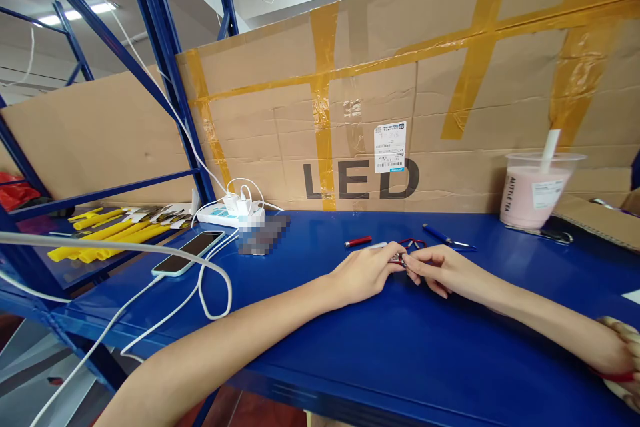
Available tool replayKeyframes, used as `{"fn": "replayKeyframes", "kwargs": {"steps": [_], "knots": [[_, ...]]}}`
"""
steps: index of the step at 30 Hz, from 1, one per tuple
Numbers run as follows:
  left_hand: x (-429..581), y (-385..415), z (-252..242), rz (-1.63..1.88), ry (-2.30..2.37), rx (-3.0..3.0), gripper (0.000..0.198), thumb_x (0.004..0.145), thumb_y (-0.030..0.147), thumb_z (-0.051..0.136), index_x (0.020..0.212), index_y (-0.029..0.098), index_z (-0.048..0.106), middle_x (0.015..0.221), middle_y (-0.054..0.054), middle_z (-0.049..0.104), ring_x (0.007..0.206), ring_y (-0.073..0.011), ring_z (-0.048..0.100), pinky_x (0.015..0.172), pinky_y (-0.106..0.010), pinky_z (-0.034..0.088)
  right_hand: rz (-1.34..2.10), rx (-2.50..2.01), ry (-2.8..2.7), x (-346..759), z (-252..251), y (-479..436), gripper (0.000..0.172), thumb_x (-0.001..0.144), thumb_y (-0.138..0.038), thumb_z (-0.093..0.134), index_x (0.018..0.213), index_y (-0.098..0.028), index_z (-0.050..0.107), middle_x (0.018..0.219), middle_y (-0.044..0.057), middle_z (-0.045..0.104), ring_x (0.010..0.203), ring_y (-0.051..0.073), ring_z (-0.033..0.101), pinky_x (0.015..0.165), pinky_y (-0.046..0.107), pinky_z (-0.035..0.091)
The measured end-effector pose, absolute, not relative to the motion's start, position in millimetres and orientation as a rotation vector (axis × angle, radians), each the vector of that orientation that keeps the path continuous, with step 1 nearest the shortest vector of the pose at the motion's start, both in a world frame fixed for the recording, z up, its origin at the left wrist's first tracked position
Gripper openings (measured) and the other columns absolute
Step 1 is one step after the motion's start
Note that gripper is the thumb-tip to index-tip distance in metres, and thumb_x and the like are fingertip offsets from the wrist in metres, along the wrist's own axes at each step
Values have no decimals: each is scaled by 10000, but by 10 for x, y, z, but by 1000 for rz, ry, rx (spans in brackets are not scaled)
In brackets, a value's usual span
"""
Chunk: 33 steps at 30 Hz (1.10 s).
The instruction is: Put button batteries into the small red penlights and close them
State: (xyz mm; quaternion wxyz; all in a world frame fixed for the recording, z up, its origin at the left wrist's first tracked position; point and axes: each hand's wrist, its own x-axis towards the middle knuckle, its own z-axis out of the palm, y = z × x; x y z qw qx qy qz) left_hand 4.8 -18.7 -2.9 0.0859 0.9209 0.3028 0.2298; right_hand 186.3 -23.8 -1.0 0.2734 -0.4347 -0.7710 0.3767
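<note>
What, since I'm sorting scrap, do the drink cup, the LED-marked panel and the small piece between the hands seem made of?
Drink cup: probably clear, glossy plastic; the pink drink shows through.
LED-marked panel: cardboard by its look, matt brown, creased.
Small piece: mostly hidden by the fingers; silvery and red bits show, perhaps part metal.

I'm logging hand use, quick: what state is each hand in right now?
Left hand: closed, holding a small item, too tiny to identify.
Right hand: closed, pinching at the same small item.

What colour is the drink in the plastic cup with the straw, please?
The drink is pale pink; it shows best in the head view.
</note>
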Motion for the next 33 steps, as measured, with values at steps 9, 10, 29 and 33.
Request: {"fn": "replayKeyframes", "kwargs": {"steps": [9, 10, 29, 33], "knots": [[80, -141, -88, 766, 1138, 2751, 201, 914, 238, 307, 1056, 210, 446, 912, -25, 633, 801, -165, 615, 643, -227, 453, 372, -1350, -2008, 1913, -56, -170, 442, 669, -631, 557, 720, -203, 654, 628, 4, 605, 410, 88, 435, 434, 233, 345], [79, -139, -89, 770, 1149, 2737, 206, 917, 241, 297, 1051, 209, 449, 896, -24, 633, 784, -165, 615, 632, -227, 451, 291, -1343, -1980, 1927, -57, -159, 435, 654, -628, 576, 763, -215, 664, 652, 4, 607, 429, 92, 439, 447, 236, 350], [45, -213, -40, 688, 891, 2671, 65, 900, 252, 392, 937, 199, 403, 988, -34, 609, 916, -171, 591, 706, -242, 451, 640, -1177, -1993, 1985, -76, -115, 374, 617, -539, 649, 627, -166, 669, 648, 32, 601, 409, 74, 414, 352, 214, 376], [35, -210, -61, 716, 849, 2730, 74, 899, 254, 391, 933, 198, 426, 977, -38, 604, 889, -177, 597, 678, -245, 450, 710, -1142, -2025, 1990, -65, -145, 327, 624, -489, 668, 630, -162, 670, 674, 40, 607, 436, 83, 448, 364, 207, 406]]}}
